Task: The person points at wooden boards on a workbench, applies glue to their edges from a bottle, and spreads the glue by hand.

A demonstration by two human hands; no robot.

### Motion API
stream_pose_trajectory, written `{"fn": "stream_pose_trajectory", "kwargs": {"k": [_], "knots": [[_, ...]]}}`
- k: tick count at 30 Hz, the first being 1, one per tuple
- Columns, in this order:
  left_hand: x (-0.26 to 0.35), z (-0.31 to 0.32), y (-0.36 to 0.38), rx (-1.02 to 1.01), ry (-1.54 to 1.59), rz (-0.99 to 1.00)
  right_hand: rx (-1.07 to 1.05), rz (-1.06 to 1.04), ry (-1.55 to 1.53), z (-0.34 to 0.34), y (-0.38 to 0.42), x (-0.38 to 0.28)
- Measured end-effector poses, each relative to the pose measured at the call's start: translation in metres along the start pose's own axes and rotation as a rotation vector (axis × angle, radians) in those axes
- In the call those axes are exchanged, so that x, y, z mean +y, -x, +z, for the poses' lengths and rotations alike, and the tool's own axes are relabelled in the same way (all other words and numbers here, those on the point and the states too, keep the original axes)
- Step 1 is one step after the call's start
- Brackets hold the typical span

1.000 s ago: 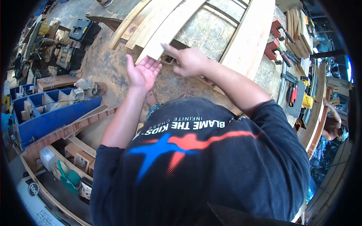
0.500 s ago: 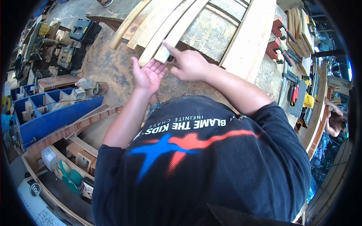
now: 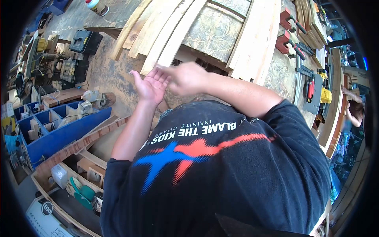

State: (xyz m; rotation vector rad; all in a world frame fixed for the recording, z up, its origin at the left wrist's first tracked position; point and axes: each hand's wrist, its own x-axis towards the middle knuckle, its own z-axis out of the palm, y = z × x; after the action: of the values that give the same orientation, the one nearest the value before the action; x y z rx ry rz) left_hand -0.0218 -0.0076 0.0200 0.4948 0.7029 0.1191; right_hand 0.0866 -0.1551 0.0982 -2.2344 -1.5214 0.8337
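Note:
My left hand point(image 3: 152, 87) is held palm up with its fingers spread, just below the end of a pale wooden strip point(image 3: 157, 51). Over its fingertips comes my right hand point(image 3: 187, 79), blurred, index finger stretched out and thumb apart. Nothing shows in either hand. Beside that strip lies another wooden strip point(image 3: 177, 37), its near end partly behind my right hand. Further left, more light boards point(image 3: 138, 33) lie side by side, their ends jutting past the bench edge.
Wide planks point(image 3: 252, 43) and red clamps point(image 3: 283, 41) lie to the right on the worn bench point(image 3: 213, 29). Black toolboxes point(image 3: 85, 41) and a blue divided box point(image 3: 67, 126) stand left. A bottle point(image 3: 98, 7) is at the top. Another person's arm point(image 3: 353, 112) shows far right.
My right hand has pulled back from the strip end towards me, its index finger now over my left fingers. My left hand has dropped slightly lower and left. The view has shifted a little.

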Motion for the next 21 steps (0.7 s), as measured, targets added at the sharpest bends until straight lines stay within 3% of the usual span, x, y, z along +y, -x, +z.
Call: {"fn": "stream_pose_trajectory", "kwargs": {"k": [2, 6, 7, 8, 10, 12, 13, 16, 17, 20, 21], "knots": [[0.000, -0.001, 0.000, 0.045, 0.023, -0.002, 0.154, 0.188, -0.063, -0.004, -0.010, 0.010], [-0.001, -0.007, -0.003, 0.010, 0.006, -0.007, -0.128, -0.143, 0.055, -0.004, 0.001, 0.004], [-0.001, -0.007, -0.003, -0.008, 0.002, -0.005, 0.043, -0.119, -0.005, 0.000, -0.001, 0.009], [0.000, -0.005, -0.005, -0.003, 0.004, 0.003, 0.084, 0.051, 0.023, -0.005, -0.008, 0.012], [0.000, 0.001, 0.000, 0.018, 0.011, 0.012, 0.050, 0.077, 0.110, -0.009, -0.010, 0.021], [0.000, 0.000, -0.001, 0.007, 0.020, -0.009, -0.115, -0.254, 0.114, 0.000, -0.002, 0.030], [0.000, -0.001, -0.001, 0.004, 0.023, -0.020, 0.014, -0.374, 0.108, 0.013, -0.002, 0.036], [-0.002, -0.003, -0.005, 0.034, 0.011, 0.005, 0.174, -0.109, 0.093, 0.002, -0.006, 0.041], [-0.004, -0.004, -0.007, 0.057, 0.022, -0.004, 0.000, 0.024, 0.217, -0.012, -0.003, 0.036], [-0.006, -0.011, -0.015, 0.114, 0.021, -0.034, 0.040, 0.369, 0.185, -0.016, -0.002, 0.050], [-0.008, -0.012, -0.019, 0.123, 0.014, -0.042, 0.173, 0.409, 0.234, -0.013, -0.003, 0.056]]}}
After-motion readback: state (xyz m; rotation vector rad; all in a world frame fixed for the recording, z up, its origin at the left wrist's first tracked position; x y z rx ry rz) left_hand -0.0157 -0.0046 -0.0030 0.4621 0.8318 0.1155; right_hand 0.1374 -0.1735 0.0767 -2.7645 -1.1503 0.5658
